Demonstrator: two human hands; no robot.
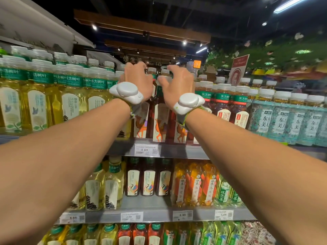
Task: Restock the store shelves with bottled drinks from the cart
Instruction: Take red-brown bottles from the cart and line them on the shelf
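Dark bottles (160,121) partly behind right hand (177,87)

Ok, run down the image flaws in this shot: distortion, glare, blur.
Head view: wide lens bows the shelf rail and leans the yellow tea bottles at left, also soft; ceiling spotlights flare against a dark ceiling; the 4.89 price tag is legible.

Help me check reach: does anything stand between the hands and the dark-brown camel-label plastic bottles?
Nothing visible does: the left hand and right hand curl at the tops of the dark-brown camel-label plastic bottles.
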